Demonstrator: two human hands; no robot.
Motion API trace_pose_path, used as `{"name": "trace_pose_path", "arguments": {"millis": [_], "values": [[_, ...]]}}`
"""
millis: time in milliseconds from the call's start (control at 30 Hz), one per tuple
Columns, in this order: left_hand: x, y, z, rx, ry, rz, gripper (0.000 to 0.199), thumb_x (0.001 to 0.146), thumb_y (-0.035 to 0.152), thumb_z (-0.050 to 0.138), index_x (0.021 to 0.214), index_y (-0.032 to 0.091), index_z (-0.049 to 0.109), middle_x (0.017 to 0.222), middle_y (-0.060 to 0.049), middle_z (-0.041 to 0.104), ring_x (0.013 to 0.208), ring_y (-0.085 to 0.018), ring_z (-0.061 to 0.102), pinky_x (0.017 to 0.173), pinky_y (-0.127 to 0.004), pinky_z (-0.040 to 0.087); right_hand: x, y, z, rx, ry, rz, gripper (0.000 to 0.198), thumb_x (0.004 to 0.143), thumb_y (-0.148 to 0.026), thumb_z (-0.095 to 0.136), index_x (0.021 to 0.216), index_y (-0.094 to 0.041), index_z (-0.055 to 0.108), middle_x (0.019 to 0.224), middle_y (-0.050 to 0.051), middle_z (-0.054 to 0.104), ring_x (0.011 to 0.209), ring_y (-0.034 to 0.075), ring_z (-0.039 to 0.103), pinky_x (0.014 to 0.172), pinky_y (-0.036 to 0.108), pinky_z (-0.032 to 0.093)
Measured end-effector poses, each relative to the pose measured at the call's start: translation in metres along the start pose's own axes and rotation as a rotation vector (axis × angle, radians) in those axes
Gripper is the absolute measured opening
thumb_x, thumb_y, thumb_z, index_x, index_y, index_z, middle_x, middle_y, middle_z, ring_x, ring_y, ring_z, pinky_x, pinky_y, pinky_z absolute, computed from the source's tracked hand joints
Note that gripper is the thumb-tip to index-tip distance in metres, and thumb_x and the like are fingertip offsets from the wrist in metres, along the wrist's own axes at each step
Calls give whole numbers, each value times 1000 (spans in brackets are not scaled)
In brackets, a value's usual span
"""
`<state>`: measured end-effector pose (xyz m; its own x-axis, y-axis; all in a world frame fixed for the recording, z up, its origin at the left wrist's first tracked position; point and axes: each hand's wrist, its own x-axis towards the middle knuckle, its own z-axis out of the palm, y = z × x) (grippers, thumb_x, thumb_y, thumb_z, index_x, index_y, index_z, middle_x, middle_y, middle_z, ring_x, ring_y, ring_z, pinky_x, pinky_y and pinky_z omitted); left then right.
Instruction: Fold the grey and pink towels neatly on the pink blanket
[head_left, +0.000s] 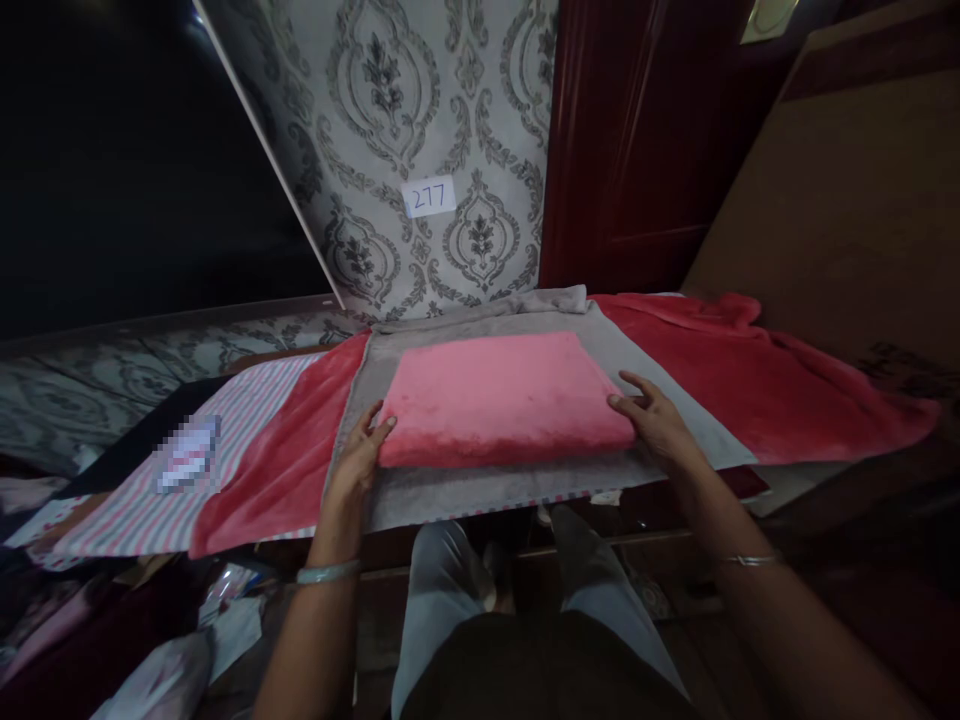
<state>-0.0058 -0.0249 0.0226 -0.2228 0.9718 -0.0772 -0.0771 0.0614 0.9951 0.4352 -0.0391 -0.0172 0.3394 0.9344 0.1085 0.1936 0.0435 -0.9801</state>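
A folded pink plush blanket (491, 390) lies in front of me as a flat, thick rectangle, with its redder folded edge facing me. My left hand (363, 445) holds its left end, thumb on the front corner and fingers along the side. At the right end, my right hand (656, 418) grips the corner with the thumb, its index finger stretched out a little above. Under the folded blanket spreads a grey cloth (450, 492). Red plush fabric (277, 455) shows on the left, and more red plush (720, 375) on the right.
Striped fabric (225, 400) with a blurred patch on it extends to the left. A large dark screen (142, 160) stands at the back left. Behind are patterned wallpaper with a paper label (429, 196) reading 277, and a dark red door (622, 140). A cardboard sheet (847, 200) leans at right.
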Motion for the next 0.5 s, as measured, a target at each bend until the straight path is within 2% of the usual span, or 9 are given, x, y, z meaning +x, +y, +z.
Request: {"name": "trace_pose_path", "arguments": {"millis": [67, 133, 233, 300, 400, 500], "values": [[-2, 0, -2, 36, 36, 2, 81, 67, 36, 85, 140, 18, 55, 109, -11, 75, 85, -22, 74, 79, -33, 60, -3, 3, -5, 27, 16, 0, 83, 72, -58, 71, 143, -19, 51, 85, 3, 65, 69, 20, 63, 59, 32, 54], [-6, -3, -3, 66, 36, -14, 77, 65, 38, 87, 134, 16, 60, 111, -12, 75, 93, -24, 73, 86, -35, 59, -8, 10, -7, 19, 10, 7, 78, 70, -57, 72, 137, -20, 55, 88, 4, 66, 73, 21, 64, 61, 33, 55], [-11, -9, -3, 79, 23, -3, 70, 61, 43, 89, 122, 15, 67, 116, -12, 74, 109, -28, 69, 98, -39, 54, -14, 24, -6, -5, 21, 4, 68, 75, -58, 67, 130, -20, 59, 99, 7, 69, 88, 24, 66, 78, 37, 57], [-12, -13, -5, 84, 26, 39, 67, 62, 48, 87, 118, 15, 69, 117, -12, 74, 117, -29, 65, 104, -41, 50, -17, 32, -5, -30, 43, -40, 60, 82, -56, 60, 131, -20, 58, 104, 8, 70, 96, 24, 65, 91, 41, 54], [-12, -17, -9, 33, 1, 114, 65, 70, 60, 76, 116, 15, 70, 119, -13, 73, 123, -29, 62, 108, -41, 47, -19, 39, -6, -51, 32, -108, 53, 89, -44, 49, 136, -20, 53, 110, 8, 70, 101, 23, 65, 98, 44, 50], [-13, -19, -15, -22, -25, 118, 65, 69, 58, 75, 119, 17, 69, 121, -11, 73, 122, -30, 62, 107, -41, 49, -21, 43, -9, -118, 5, -189, 57, 88, -31, 47, 144, -21, 46, 124, 11, 67, 106, 23, 66, 98, 46, 51]]}}
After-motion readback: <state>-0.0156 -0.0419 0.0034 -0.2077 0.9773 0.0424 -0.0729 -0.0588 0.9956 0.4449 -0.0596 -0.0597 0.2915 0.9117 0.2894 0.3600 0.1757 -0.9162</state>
